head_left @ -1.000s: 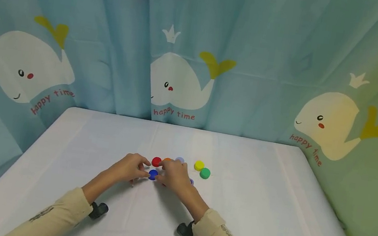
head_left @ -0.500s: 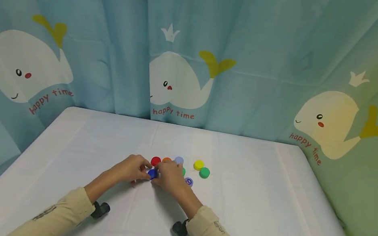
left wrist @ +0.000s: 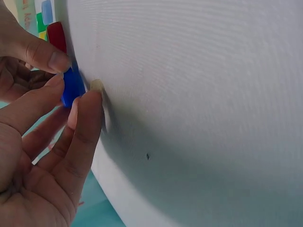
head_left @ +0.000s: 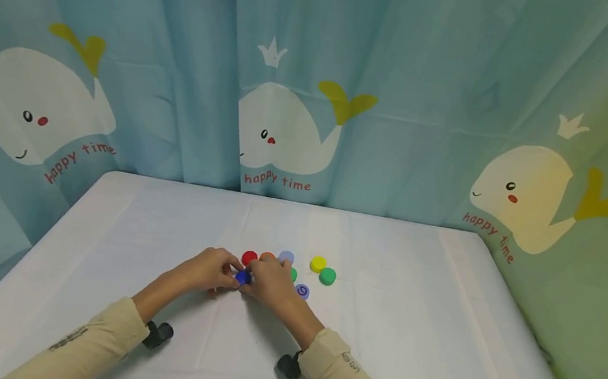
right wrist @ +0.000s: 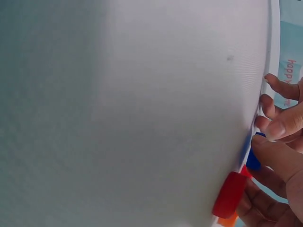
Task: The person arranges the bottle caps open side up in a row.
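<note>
Both hands meet at a small blue round disc (head_left: 242, 278) on the white table. My left hand (head_left: 211, 269) pinches its left side with thumb and fingers. From the right, my right hand (head_left: 273, 284) grips it too. In the left wrist view the thick blue disc (left wrist: 72, 90) stands tilted between the fingertips, just off or touching the cloth; I cannot tell which. A red disc (head_left: 249, 258) lies just behind the hands, and the right wrist view shows this red disc (right wrist: 230, 195) close to the right fingers. An orange disc (head_left: 268, 256) is partly hidden by the right hand.
Behind the right hand lie a pale blue disc (head_left: 286, 257) and a partly covered green disc (head_left: 293, 274). A purple disc with a spiral (head_left: 302, 291) sits right of that hand. Farther right are a yellow disc (head_left: 318, 264) and another green disc (head_left: 328, 276). A whale-print curtain (head_left: 413, 166) surrounds the table.
My right hand has moved slightly left and closed in on the blue disc, uncovering the spiral disc and part of a green one. The left hand has stayed nearly in place.
</note>
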Tool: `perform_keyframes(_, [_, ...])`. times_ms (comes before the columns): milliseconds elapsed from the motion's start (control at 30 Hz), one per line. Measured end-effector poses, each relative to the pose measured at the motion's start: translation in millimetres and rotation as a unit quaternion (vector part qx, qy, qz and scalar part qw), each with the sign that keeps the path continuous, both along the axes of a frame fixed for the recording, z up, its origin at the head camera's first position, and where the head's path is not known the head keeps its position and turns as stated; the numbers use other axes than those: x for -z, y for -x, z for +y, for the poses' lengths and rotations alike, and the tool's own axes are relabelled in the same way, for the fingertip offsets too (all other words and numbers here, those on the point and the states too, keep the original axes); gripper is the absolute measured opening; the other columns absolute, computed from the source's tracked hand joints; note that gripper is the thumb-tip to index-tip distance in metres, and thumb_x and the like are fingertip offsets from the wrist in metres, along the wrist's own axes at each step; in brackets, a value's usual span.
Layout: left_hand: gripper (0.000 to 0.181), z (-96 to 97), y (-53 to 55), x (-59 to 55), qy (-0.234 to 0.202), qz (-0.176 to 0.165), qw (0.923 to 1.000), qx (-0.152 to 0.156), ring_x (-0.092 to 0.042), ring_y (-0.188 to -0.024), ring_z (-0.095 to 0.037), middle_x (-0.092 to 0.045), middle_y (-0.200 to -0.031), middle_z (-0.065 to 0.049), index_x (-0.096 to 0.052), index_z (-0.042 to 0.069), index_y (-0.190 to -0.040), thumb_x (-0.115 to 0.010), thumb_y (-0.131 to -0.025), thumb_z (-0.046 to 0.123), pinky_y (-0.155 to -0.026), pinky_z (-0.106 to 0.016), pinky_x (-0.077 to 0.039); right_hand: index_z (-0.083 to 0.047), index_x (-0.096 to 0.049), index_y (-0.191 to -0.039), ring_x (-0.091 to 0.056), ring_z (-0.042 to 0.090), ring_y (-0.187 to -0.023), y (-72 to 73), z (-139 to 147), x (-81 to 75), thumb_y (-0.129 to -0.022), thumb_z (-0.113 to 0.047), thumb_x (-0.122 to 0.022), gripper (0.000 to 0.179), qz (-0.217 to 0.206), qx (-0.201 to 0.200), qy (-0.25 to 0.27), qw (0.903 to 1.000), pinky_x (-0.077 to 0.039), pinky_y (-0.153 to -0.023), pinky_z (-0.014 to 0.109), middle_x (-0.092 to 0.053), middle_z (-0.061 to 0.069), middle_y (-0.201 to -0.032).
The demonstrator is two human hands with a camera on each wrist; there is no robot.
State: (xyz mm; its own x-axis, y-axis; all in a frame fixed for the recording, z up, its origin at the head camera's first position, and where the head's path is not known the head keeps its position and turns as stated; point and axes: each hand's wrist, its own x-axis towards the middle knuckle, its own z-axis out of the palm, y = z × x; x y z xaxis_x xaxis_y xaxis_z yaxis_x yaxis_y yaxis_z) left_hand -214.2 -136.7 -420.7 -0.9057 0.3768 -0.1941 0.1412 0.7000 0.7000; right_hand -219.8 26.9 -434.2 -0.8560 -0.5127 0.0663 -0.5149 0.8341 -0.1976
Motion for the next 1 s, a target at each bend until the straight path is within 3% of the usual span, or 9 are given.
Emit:
perform_keyframes(200, [0.034, -6.5, -3.4, -1.9, -0.030, 0.000, 0.9995, 0.008, -0.060, -0.052, -0.018, -0.062, -0.072, -0.004, -0.061, -0.007, -0.115, -0.069, -0.085, 0.009, -0.048, -0.031, -0.051, -0.012, -0.070, -0.097, -0.056, 0.010, -0.081, -3.1, -1.2, -4.8, -0.077, -0.035, -0.078, 0.031, 0.030, -0.019, -0.003, 0.9994, -0.032, -0.067, 0.031, -0.064, -0.004, -0.086])
perform_keyframes(333, [0.034, -9.2, -7.3, -0.8, -0.061, 0.008, 0.9980, 0.016, -0.060, -0.049, -0.020, -0.062, -0.071, -0.006, -0.059, -0.011, -0.115, -0.064, -0.089, 0.011, -0.047, -0.032, -0.051, -0.008, -0.068, -0.099, -0.057, 0.008, -0.075, -5.8, -0.6, -8.8, -0.079, -0.028, -0.077, 0.029, 0.051, -0.054, 0.019, 0.9971, -0.042, -0.069, 0.022, -0.065, -0.001, -0.087])
perform_keyframes(433, [0.032, -10.6, -10.9, -0.5, -0.086, 0.017, 0.9961, 0.014, -0.060, -0.050, -0.020, -0.063, -0.071, -0.007, -0.058, -0.011, -0.114, -0.063, -0.090, 0.010, -0.047, -0.033, -0.052, -0.005, -0.064, -0.101, -0.057, 0.005, -0.072, -7.1, 0.3, -10.8, -0.082, -0.022, -0.075, 0.028, 0.034, -0.077, 0.060, 0.9947, -0.046, -0.067, 0.014, -0.066, 0.001, -0.087])
perform_keyframes(533, [0.031, -13.1, -15.2, -1.5, -0.104, 0.032, 0.9940, 0.007, -0.060, -0.051, -0.020, -0.063, -0.072, -0.007, -0.057, -0.011, -0.113, -0.063, -0.090, 0.011, -0.047, -0.032, -0.052, -0.004, -0.061, -0.105, -0.058, 0.004, -0.073, -9.0, 2.0, -11.5, -0.083, -0.017, -0.074, 0.028, -0.013, -0.082, 0.123, 0.9889, -0.045, -0.066, 0.011, -0.066, 0.002, -0.088])
perform_keyframes(633, [0.030, -15.9, -20.4, -3.9, -0.119, 0.042, 0.9920, 0.002, -0.061, -0.054, -0.020, -0.063, -0.073, -0.009, -0.057, -0.009, -0.110, -0.064, -0.090, 0.012, -0.048, -0.032, -0.052, -0.004, -0.060, -0.107, -0.058, 0.005, -0.072, -11.2, 5.0, -10.3, -0.084, -0.013, -0.072, 0.027, -0.053, -0.089, 0.195, 0.9754, -0.045, -0.065, 0.011, -0.065, 0.002, -0.084])
perform_keyframes(800, [0.024, -18.0, -27.3, -9.2, -0.140, 0.049, 0.9889, 0.000, -0.062, -0.059, -0.022, -0.065, -0.081, -0.013, -0.058, -0.003, -0.103, -0.066, -0.088, 0.014, -0.053, -0.035, -0.053, -0.002, -0.064, -0.104, -0.058, 0.005, -0.072, -14.1, 11.4, -7.9, -0.086, -0.011, -0.070, 0.021, -0.122, -0.083, 0.314, 0.9380, -0.048, -0.066, 0.017, -0.063, 0.000, -0.082])
perform_keyframes(900, [0.021, -18.4, -29.7, -11.6, -0.144, 0.063, 0.9875, 0.011, -0.063, -0.063, -0.023, -0.065, -0.085, -0.014, -0.058, 0.000, -0.100, -0.067, -0.088, 0.015, -0.056, -0.034, -0.054, -0.001, -0.065, -0.099, -0.059, 0.005, -0.070, -14.7, 14.8, -9.6, -0.086, -0.012, -0.069, 0.017, -0.157, -0.073, 0.349, 0.9210, -0.050, -0.066, 0.019, -0.063, -0.001, -0.081])
perform_keyframes(1000, [0.021, -20.0, -31.5, -13.3, -0.150, 0.075, 0.9854, 0.030, -0.064, -0.068, -0.024, -0.065, -0.087, -0.013, -0.059, 0.002, -0.102, -0.066, -0.089, 0.016, -0.057, -0.034, -0.054, -0.002, -0.065, -0.095, -0.060, 0.007, -0.068, -15.2, 17.6, -13.8, -0.086, -0.013, -0.069, 0.014, -0.186, -0.071, 0.359, 0.9118, -0.051, -0.065, 0.021, -0.063, -0.002, -0.079])
